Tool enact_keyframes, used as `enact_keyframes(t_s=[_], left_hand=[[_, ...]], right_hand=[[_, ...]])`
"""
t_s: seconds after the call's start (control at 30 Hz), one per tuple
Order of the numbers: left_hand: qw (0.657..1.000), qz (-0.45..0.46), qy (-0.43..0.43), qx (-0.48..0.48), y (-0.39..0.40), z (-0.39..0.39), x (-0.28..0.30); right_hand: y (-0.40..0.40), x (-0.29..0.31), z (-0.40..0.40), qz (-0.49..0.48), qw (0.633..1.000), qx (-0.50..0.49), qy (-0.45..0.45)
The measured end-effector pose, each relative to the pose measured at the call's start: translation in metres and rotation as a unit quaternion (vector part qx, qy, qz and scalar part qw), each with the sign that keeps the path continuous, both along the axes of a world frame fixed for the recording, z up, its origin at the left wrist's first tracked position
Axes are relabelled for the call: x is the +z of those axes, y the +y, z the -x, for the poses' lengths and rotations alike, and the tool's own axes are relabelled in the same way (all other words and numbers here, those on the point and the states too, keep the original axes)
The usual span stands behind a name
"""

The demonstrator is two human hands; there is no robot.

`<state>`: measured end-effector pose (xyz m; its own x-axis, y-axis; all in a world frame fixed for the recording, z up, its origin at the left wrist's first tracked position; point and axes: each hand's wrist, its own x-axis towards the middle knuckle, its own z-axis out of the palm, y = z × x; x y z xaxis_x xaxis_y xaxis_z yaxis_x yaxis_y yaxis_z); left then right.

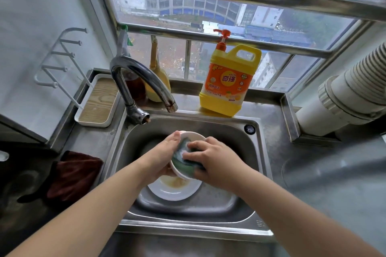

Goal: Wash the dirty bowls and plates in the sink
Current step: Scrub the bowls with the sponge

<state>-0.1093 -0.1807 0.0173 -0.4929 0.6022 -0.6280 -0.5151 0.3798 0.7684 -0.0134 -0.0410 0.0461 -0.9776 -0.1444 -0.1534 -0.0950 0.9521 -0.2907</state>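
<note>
over the steel sink [246, 152], the left hand [165, 156] grips a tilted white bowl [183, 173] by its rim while the right hand [217, 160] presses a green sponge [181, 160] inside it. below lies a dirty white plate [173, 190]; the faucet [137, 81] arches far left, and a yellow detergent bottle [227, 81] stands on the far ledge.

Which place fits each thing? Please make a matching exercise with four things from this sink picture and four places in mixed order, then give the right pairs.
Things:
1. bowl
2. plate
3. detergent bottle
4. dark red cloth

Places:
A. on the ledge behind the sink
B. on the counter left of the sink
C. held over the sink by the left hand
D. on the sink bottom, still soiled

Pairs: 1-C, 2-D, 3-A, 4-B
</note>
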Motion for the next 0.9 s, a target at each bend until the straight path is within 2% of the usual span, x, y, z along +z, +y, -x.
enact_keyframes(t_s=[0.07,0.1,0.23,0.33,0.4,0.5,0.63,0.7,0.8,0.9], left_hand=[[0.999,0.020,-0.004,-0.043,-0.003,0.004,0.002],[0.998,0.025,-0.009,-0.064,-0.004,0.008,0.005],[0.991,0.042,-0.044,-0.122,-0.003,0.022,0.015],[0.987,0.044,-0.051,-0.149,-0.005,0.018,0.017],[0.989,0.031,-0.046,-0.140,-0.007,0.015,0.017],[0.995,0.011,-0.029,-0.098,-0.008,0.013,0.012],[0.999,-0.006,0.010,-0.043,-0.005,0.005,-0.003],[1.000,-0.016,0.010,-0.010,-0.003,-0.002,-0.007],[0.999,-0.043,-0.005,0.025,-0.001,-0.013,-0.007],[0.993,-0.089,-0.026,0.070,0.003,-0.019,-0.008]], right_hand=[[0.012,0.009,0.005,-0.084,0.994,0.074,-0.022],[0.015,0.013,0.006,-0.105,0.989,0.106,-0.001],[0.020,0.010,0.006,-0.189,0.947,0.196,0.169],[0.020,-0.001,0.003,-0.189,0.931,0.221,0.220],[0.021,-0.005,0.000,-0.163,0.950,0.174,0.200],[0.015,-0.007,-0.005,-0.096,0.985,0.051,0.130],[-0.006,0.002,-0.005,0.004,0.995,-0.070,-0.067],[-0.011,0.006,-0.005,0.132,0.966,-0.178,-0.133],[-0.010,0.002,-0.003,0.262,0.905,-0.297,-0.154],[-0.012,-0.001,-0.001,0.395,0.808,-0.416,-0.134]])
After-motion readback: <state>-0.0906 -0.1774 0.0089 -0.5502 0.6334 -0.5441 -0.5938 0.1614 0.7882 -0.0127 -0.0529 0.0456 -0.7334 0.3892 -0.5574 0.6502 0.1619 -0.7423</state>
